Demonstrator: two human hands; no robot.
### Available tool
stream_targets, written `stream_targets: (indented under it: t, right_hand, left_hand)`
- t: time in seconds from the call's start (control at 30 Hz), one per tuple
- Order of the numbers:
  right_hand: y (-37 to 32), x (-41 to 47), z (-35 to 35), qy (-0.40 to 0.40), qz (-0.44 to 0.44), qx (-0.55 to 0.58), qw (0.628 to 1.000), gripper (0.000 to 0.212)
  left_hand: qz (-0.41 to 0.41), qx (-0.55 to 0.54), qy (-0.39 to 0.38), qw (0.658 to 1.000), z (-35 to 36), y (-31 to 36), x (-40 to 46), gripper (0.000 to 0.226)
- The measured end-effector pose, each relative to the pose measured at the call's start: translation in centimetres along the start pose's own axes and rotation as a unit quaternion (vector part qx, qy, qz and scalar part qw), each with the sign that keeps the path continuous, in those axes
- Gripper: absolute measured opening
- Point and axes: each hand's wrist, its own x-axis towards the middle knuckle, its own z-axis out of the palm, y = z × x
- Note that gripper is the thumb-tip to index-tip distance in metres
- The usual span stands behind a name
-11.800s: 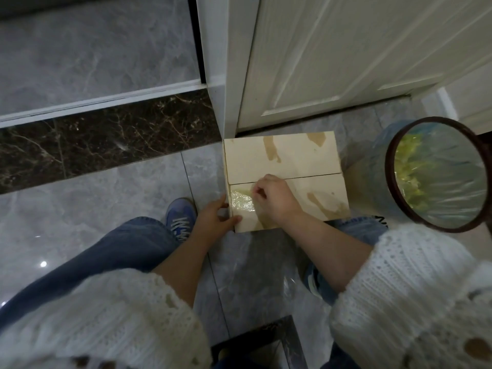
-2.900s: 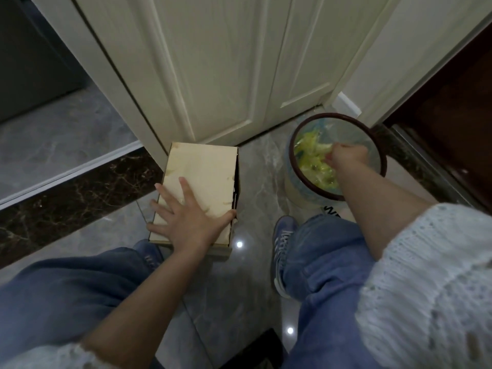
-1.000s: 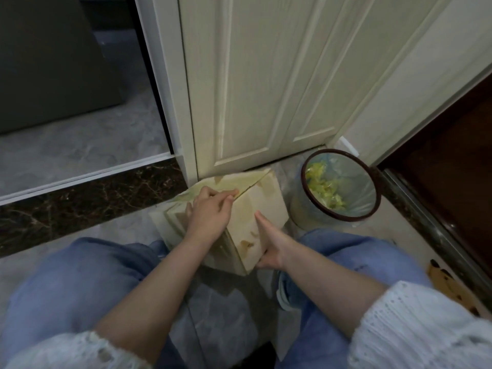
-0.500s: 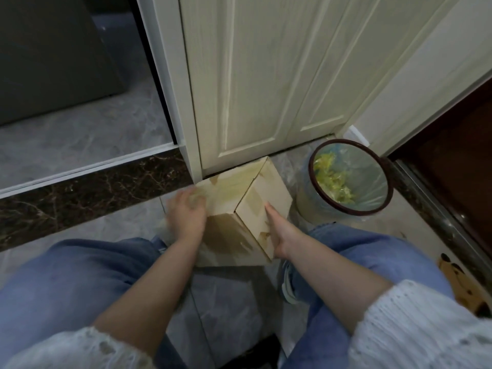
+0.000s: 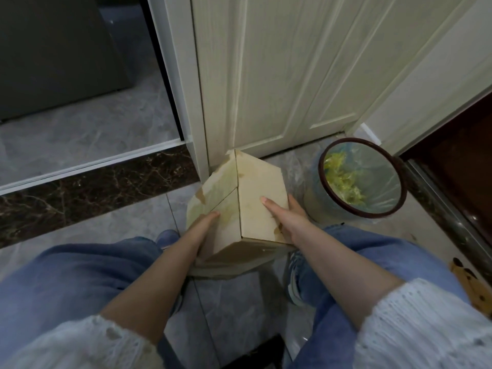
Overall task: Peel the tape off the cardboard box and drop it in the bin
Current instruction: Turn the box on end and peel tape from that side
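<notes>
Cardboard box [image 5: 255,198] sits tipped on one corner on the floor [image 5: 119,225], against the foot of the white door [image 5: 266,75], with the bin [image 5: 362,179] just beside it. The left hand [image 5: 203,226] lies flat with straight fingers on the taped flap face; the right hand [image 5: 286,214] presses flat on the plain side, fingers wrapping its far edge. Glossy yellowish tape [image 5: 221,187] covers the left face along the seam. To do this turn well, I would settle the box steady, taped face up, then hunt for a loose tape edge. The bin, lined with a clear bag, holds crumpled yellow-green tape scraps on its far-left side.
</notes>
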Motion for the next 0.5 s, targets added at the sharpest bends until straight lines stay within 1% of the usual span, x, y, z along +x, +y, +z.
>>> stream_targets:
  t: [0.03, 0.1, 0.13, 0.2, 0.23, 0.27, 0.33, 0.37, 0.4, 0.43, 0.47, 0.5]
  right_hand:
    - [-0.3, 0.1, 0.0, 0.009, -0.010, -0.027, 1.000, 0.081]
    - [-0.8, 0.4, -0.3, 0.027, -0.029, -0.102, 0.994, 0.093]
    - [-1.2, 0.6, -0.5, 0.028, -0.034, -0.132, 0.990, 0.097]
    - [-2.1, 0.7, -0.8, 0.013, -0.047, -0.170, 0.984, 0.101]
    - [-2.7, 0.6, -1.0, -0.001, -0.057, -0.189, 0.980, 0.101]
    - [-3.3, 0.6, -1.1, -0.015, -0.065, -0.212, 0.975, 0.098]
    - [-4.5, 0.3, -1.2, -0.051, -0.082, -0.260, 0.961, 0.093]
    - [-5.1, 0.2, -1.2, -0.071, -0.088, -0.278, 0.954, 0.092]
    - [-5.5, 0.2, -1.1, -0.093, -0.096, -0.293, 0.947, 0.089]
    - [-6.0, 0.1, -1.0, -0.111, -0.109, -0.308, 0.939, 0.086]
    - [-6.3, 0.1, -0.8, -0.127, -0.121, -0.323, 0.930, 0.083]
    - [-6.5, 0.2, -0.6, -0.137, -0.135, -0.339, 0.921, 0.083]
  left_hand:
    - [0.010, 0.019, 0.006, 1.000, 0.3, 0.5, -0.1, 0.065]
    - [0.019, 0.062, 0.021, 0.998, 0.7, 1.0, -0.5, 0.057]
    - [0.002, 0.075, 0.018, 0.997, 0.7, 0.9, -0.2, 0.055]
    - [-0.039, 0.069, -0.003, 0.997, 0.8, 0.8, -0.7, 0.046]
    - [-0.044, 0.058, -0.005, 0.997, 0.7, 0.7, -1.0, 0.040]
    - [-0.028, 0.073, 0.011, 0.997, 0.6, 0.5, -0.6, 0.036]
    - [0.073, 0.154, 0.074, 0.983, 0.3, 0.7, 0.3, 0.040]
    - [0.140, 0.182, 0.118, 0.966, 0.0, 1.0, 0.5, 0.052]
    - [0.196, 0.181, 0.152, 0.952, -0.4, 1.5, 0.5, 0.066]
    - [0.243, 0.157, 0.173, 0.941, -0.8, 1.9, 0.5, 0.076]
    - [0.279, 0.131, 0.185, 0.933, -1.2, 2.3, 0.6, 0.080]
    - [0.305, 0.111, 0.187, 0.927, -1.6, 2.7, 0.9, 0.078]
